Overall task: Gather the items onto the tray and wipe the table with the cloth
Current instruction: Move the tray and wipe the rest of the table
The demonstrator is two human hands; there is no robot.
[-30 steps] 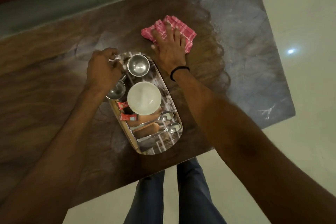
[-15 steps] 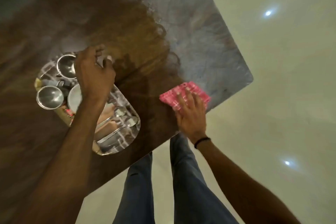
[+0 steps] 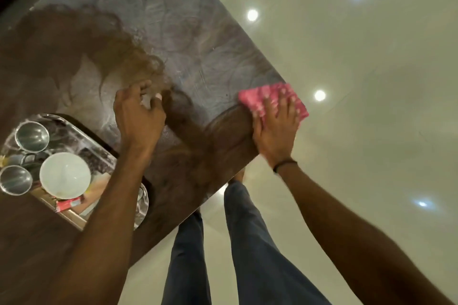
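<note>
Person's right hand point(image 3: 275, 129) flat, fingers spread, palm pressing down with the arm stretched forward; left hand point(image 3: 138, 114) knuckles-up, fingers curled under, possibly pinching something small, too blurred to tell.

Cannot see the near end of the tray point(image 3: 81, 131) under the left forearm point(image 3: 109, 205), nor much of the pink cloth point(image 3: 257, 96) under the right hand point(image 3: 275, 131). Cannot tell whether the blurred, curled left hand point(image 3: 138, 119) pinches anything.

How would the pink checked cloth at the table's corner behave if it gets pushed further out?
Probably floppy: the pink checked cloth lies flat, pressed under the right hand. It partly overhangs the dark stone table at its corner, so pushed further it would likely droop and slide off. It looks light.
</note>
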